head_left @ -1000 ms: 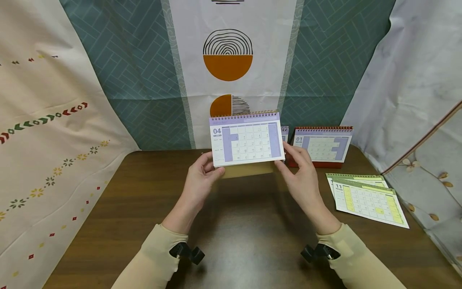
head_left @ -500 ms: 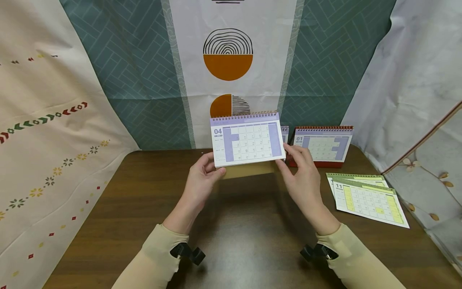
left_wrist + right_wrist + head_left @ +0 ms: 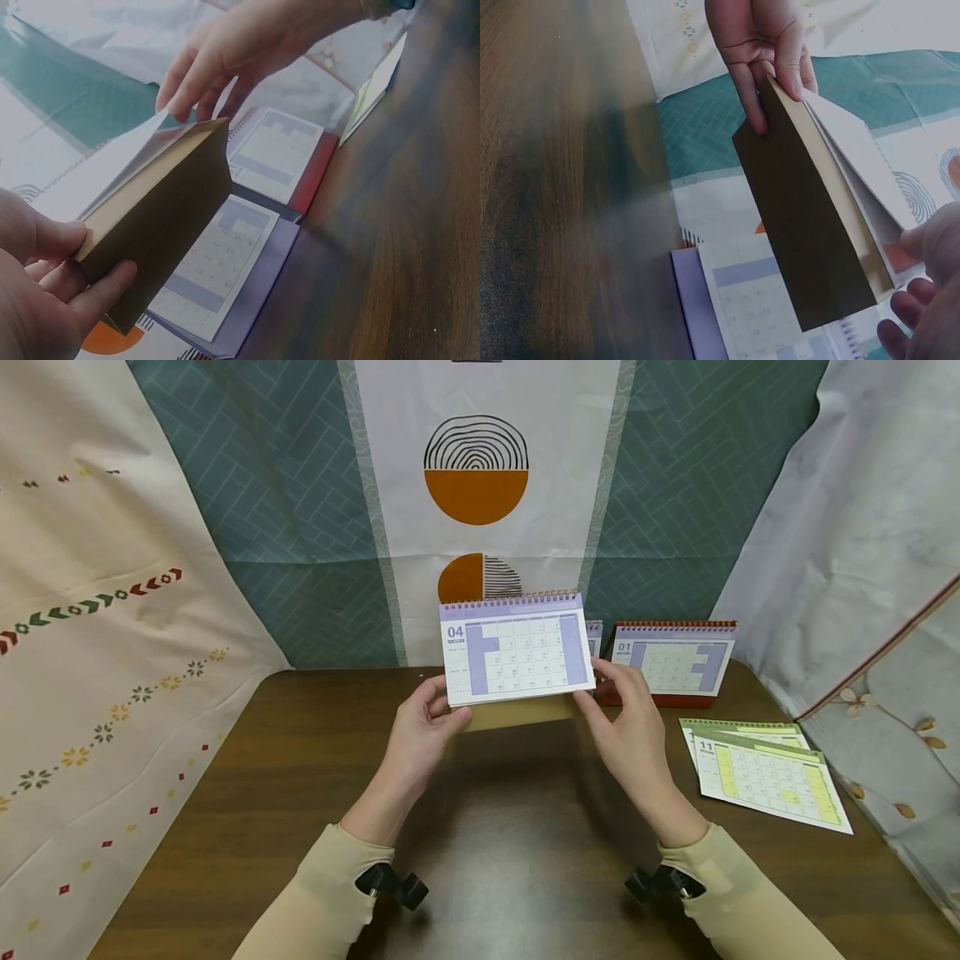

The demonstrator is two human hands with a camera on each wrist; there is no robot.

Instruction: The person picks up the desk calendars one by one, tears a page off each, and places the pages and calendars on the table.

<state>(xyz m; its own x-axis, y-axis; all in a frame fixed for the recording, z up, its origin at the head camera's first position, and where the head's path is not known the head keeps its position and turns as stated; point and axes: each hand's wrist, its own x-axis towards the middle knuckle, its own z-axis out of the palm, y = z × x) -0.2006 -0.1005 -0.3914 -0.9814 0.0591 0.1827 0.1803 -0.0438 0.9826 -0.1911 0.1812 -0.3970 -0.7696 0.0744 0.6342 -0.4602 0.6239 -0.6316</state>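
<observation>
A spiral-bound desk calendar (image 3: 525, 652) is held up above the table, its April page with purple bands facing me. Its tan cardboard stand (image 3: 161, 199) shows from below in the left wrist view. My left hand (image 3: 420, 727) grips the lower left corner, thumb in front and fingers beneath the stand. At the lower right corner, my right hand (image 3: 630, 727) pinches the white pages (image 3: 862, 157), which stand slightly apart from the stand in the wrist views. The spiral runs along the top edge.
Behind stands a red-based calendar (image 3: 671, 664) showing 01. Beside it, mostly hidden, is a calendar with a purple base (image 3: 266, 285). Green-and-yellow calendar sheets (image 3: 772, 785) overlap at the right on the brown wooden table (image 3: 525, 860). Patterned cloths (image 3: 300, 527) hang around the table.
The calendar and both hands stay almost still, with only a very slight shift to the right in view. The April page remains in front.
</observation>
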